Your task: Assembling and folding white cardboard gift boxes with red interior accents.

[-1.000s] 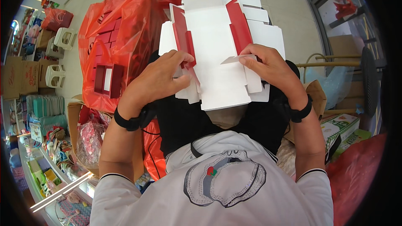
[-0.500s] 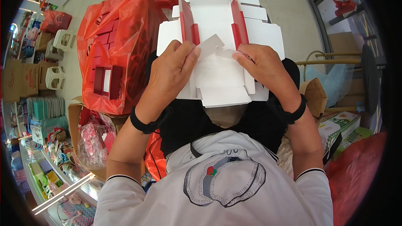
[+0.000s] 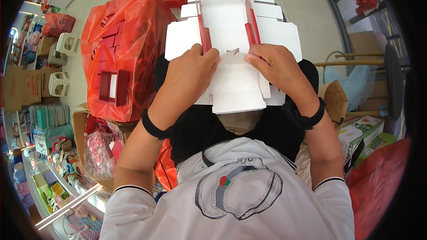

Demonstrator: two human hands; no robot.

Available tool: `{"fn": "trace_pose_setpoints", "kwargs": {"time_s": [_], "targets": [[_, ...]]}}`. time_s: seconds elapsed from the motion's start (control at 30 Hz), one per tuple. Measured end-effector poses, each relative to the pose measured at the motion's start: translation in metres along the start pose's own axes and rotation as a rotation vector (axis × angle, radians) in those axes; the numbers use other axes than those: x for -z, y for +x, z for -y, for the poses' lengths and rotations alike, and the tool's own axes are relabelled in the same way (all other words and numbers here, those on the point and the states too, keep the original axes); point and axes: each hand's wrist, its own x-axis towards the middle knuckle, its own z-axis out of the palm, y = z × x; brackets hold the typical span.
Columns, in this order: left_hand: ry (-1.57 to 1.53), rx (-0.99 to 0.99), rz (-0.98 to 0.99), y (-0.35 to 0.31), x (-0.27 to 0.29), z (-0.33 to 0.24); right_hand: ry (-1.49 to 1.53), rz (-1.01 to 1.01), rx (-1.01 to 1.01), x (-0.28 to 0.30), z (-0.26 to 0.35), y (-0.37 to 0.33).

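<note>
From the head view: pinching, with the bare left hand (image 3: 192,73) and bare right hand (image 3: 276,65), the thin white cardboard flaps (image 3: 228,58) of a part-folded red-and-white box blank (image 3: 227,29), laid over the black-trousered lap (image 3: 195,124) on flat white cardboard sheets (image 3: 282,36). Could crease if pressed while misaligned; could spring open if released early; could slide if pushed unevenly.

Brown carton (image 3: 32,93), left edge of frame: red script-style lettering on side face. Second brown carton (image 3: 13,95), adjoining at far left: line of dark reddish lettering, blurred. Red plastic bag (image 3: 153,24), upper left: dark curved marks among creases, illegible. Green-and-white box (image 3: 362,134), right of frame: patterned print, wording too small to read.
</note>
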Motion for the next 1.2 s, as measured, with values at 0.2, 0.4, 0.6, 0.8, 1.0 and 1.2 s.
{"fn": "trace_pose_setpoints", "kwargs": {"time_s": [0.2,0.4,0.6,0.8,1.0,1.2], "targets": [[0.002,0.005,0.046,0.002,-0.003,0.002,0.343,0.161,-0.110,0.015,-0.007,-0.005],[-0.030,0.032,0.048,0.000,-0.002,0.000,0.385,0.207,-0.025,0.027,-0.013,-0.019],[-0.039,0.021,0.038,0.000,-0.003,0.003,0.204,0.150,0.066,0.023,-0.017,-0.008],[-0.079,0.026,0.038,-0.001,0.000,0.003,0.069,-0.002,0.120,0.011,-0.017,-0.002],[-0.297,0.225,0.107,-0.006,0.020,0.012,-0.038,-0.047,0.107,0.003,-0.012,-0.004],[-0.242,-0.268,0.076,-0.017,0.022,0.030,-0.076,-0.064,0.130,-0.001,-0.016,-0.002]]}}
